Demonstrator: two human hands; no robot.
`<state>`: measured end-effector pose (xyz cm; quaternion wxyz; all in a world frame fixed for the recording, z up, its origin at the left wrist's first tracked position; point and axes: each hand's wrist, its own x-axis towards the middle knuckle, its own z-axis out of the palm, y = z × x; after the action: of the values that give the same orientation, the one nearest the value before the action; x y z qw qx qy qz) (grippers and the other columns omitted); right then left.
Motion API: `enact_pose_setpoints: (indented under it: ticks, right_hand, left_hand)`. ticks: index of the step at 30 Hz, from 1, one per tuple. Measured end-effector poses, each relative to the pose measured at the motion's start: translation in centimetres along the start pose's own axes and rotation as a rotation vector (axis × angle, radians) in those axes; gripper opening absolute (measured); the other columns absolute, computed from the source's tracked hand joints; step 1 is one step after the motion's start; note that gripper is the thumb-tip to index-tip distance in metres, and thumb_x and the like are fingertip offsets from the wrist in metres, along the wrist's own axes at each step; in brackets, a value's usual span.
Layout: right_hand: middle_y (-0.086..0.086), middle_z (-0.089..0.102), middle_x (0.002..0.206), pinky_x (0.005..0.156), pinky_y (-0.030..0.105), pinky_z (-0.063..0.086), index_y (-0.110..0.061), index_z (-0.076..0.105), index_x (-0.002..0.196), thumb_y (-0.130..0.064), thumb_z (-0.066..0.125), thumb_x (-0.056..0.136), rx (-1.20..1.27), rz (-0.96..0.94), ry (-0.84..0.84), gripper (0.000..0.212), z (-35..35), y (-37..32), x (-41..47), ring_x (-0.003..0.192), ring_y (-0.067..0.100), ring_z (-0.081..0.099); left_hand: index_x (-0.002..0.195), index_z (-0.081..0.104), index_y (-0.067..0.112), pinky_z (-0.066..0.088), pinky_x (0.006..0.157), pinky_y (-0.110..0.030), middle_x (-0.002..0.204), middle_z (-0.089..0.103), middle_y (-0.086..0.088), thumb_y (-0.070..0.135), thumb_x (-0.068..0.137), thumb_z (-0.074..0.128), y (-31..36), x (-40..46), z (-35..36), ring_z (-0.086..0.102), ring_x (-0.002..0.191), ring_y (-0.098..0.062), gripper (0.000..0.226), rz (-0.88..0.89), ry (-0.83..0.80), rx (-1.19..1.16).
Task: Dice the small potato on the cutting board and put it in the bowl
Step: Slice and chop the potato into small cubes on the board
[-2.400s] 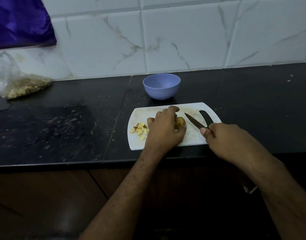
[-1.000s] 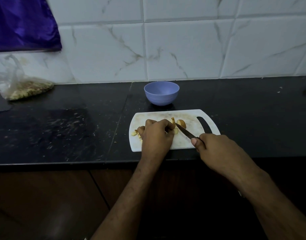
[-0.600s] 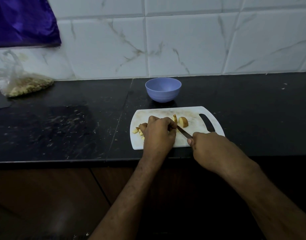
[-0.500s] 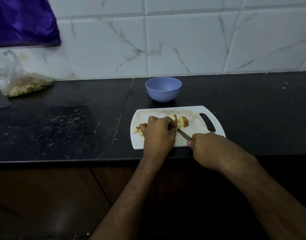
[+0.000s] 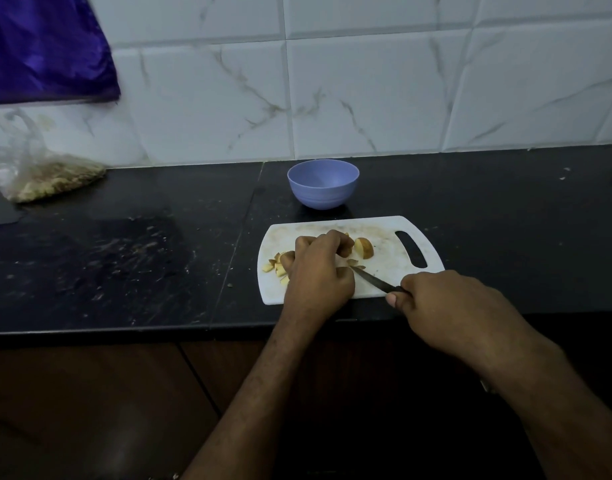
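A white cutting board [image 5: 387, 233] lies on the black counter, with the blue bowl [image 5: 322, 183] just behind it. My left hand [image 5: 318, 268] rests on the board with fingers curled over potato pieces, mostly hiding them. A potato chunk [image 5: 363, 248] sits just right of its fingertips. Diced bits [image 5: 275, 266] lie at the board's left end. My right hand [image 5: 446, 303] grips a dark knife [image 5: 372, 280], whose blade lies low on the board with its tip near my left hand.
A clear plastic bag of grainy stuff [image 5: 44, 174] sits at the back left of the counter [image 5: 124, 258]. Purple cloth [image 5: 44, 50] hangs against the tiled wall above it. The counter's front edge runs below the board.
My right hand has drawn the knife back to the right and lowered it. My left hand stays curled over the potato pieces; one chunk now lies apart to the right.
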<state>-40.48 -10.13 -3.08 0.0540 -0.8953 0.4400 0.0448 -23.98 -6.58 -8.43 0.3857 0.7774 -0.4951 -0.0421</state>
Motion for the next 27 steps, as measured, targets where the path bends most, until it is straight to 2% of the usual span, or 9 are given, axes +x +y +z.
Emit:
enact_pose_setpoints:
  ticks: [3, 6, 8, 12, 16, 18, 21, 24, 27]
  right_hand:
    - [-0.008, 0.05, 0.078, 0.061, 0.028, 0.038, -0.029, 0.049, 0.091, -0.054, 0.034, 0.099, 0.011, -0.01, -0.027, 0.03, -0.5, 0.1, -0.1, 0.073, 0.01, 0.05]
    - [-0.009, 0.048, 0.076, 0.053, 0.025, 0.031, -0.028, 0.049, 0.09, -0.054, 0.036, 0.099, 0.002, -0.029, -0.019, 0.031, -0.4, 0.1, 0.2, 0.066, 0.007, 0.044]
    - [-0.009, 0.049, 0.076, 0.055, 0.027, 0.034, -0.026, 0.053, 0.092, -0.055, 0.037, 0.098, 0.012, -0.039, -0.006, 0.034, -0.2, 0.3, 0.4, 0.069, 0.009, 0.047]
    - [-0.008, 0.054, 0.079, 0.069, 0.032, 0.047, -0.031, 0.051, 0.085, -0.056, 0.039, 0.097, 0.036, -0.014, -0.048, 0.031, -0.9, 1.2, -0.1, 0.077, 0.012, 0.055]
    - [-0.007, 0.054, 0.079, 0.058, 0.028, 0.04, -0.031, 0.049, 0.082, -0.056, 0.038, 0.098, 0.028, 0.014, -0.015, 0.031, -1.3, 1.7, -0.5, 0.071, 0.009, 0.052]
    - [-0.006, 0.054, 0.077, 0.056, 0.028, 0.039, -0.029, 0.049, 0.08, -0.055, 0.038, 0.098, 0.037, 0.013, 0.019, 0.033, -1.3, 1.8, -0.2, 0.069, 0.009, 0.052]
    - [-0.006, 0.055, 0.078, 0.059, 0.028, 0.043, -0.027, 0.051, 0.083, -0.055, 0.039, 0.098, 0.041, 0.018, 0.009, 0.034, -1.0, 1.6, 0.2, 0.069, 0.009, 0.053]
    - [-0.006, 0.056, 0.08, 0.065, 0.032, 0.048, -0.026, 0.058, 0.093, -0.055, 0.038, 0.098, 0.071, 0.017, 0.046, 0.036, -0.4, 1.4, 0.6, 0.074, 0.012, 0.055]
    - [-0.006, 0.056, 0.081, 0.062, 0.031, 0.045, -0.027, 0.059, 0.097, -0.054, 0.037, 0.098, 0.1, 0.023, 0.069, 0.035, -0.1, 1.3, 0.9, 0.074, 0.012, 0.054]
  left_hand:
    - [0.116, 0.06, 0.037, 0.017, 0.098, -0.034, 0.125, 0.055, 0.017, 0.013, 0.081, 0.063, -0.2, -0.1, -0.2, 0.035, 0.125, -0.008, 0.042, 0.068, -0.052, 0.009]
    - [0.108, 0.067, 0.037, 0.024, 0.097, -0.038, 0.124, 0.051, 0.017, 0.025, 0.082, 0.066, -0.2, -0.1, -0.2, 0.032, 0.124, -0.009, 0.028, 0.153, -0.119, 0.085]
    - [0.1, 0.072, 0.035, 0.024, 0.094, -0.037, 0.12, 0.054, 0.017, 0.027, 0.085, 0.066, -0.1, -0.1, -0.1, 0.033, 0.123, -0.009, 0.018, 0.147, -0.136, 0.131]
    - [0.096, 0.075, 0.032, 0.015, 0.091, -0.034, 0.118, 0.056, 0.017, 0.024, 0.089, 0.062, -0.2, 0.2, 0.3, 0.033, 0.121, -0.009, 0.016, 0.05, -0.053, 0.144]
    - [0.103, 0.075, 0.026, 0.02, 0.109, -0.046, 0.121, 0.057, 0.011, 0.025, 0.092, 0.061, -0.4, 0.7, 0.5, 0.036, 0.123, -0.014, 0.018, -0.083, 0.032, 0.157]
    - [0.098, 0.073, 0.025, 0.024, 0.11, -0.05, 0.118, 0.056, 0.009, 0.034, 0.093, 0.062, -0.4, 0.6, 0.8, 0.037, 0.121, -0.015, 0.016, -0.112, 0.086, 0.173]
    - [0.097, 0.066, 0.023, 0.03, 0.105, -0.049, 0.118, 0.051, 0.003, 0.047, 0.094, 0.058, -0.2, 0.3, 1.5, 0.036, 0.119, -0.02, 0.026, -0.113, 0.138, 0.323]
    - [0.106, 0.056, 0.021, 0.032, 0.102, -0.049, 0.121, 0.047, -0.003, 0.036, 0.095, 0.055, 0.0, 0.4, 2.1, 0.036, 0.118, -0.023, 0.018, -0.073, 0.175, 0.395]
    - [0.112, 0.049, 0.024, 0.03, 0.102, -0.047, 0.124, 0.045, -0.003, 0.029, 0.094, 0.055, -0.3, 0.5, 2.3, 0.037, 0.119, -0.024, 0.02, -0.049, 0.194, 0.355]
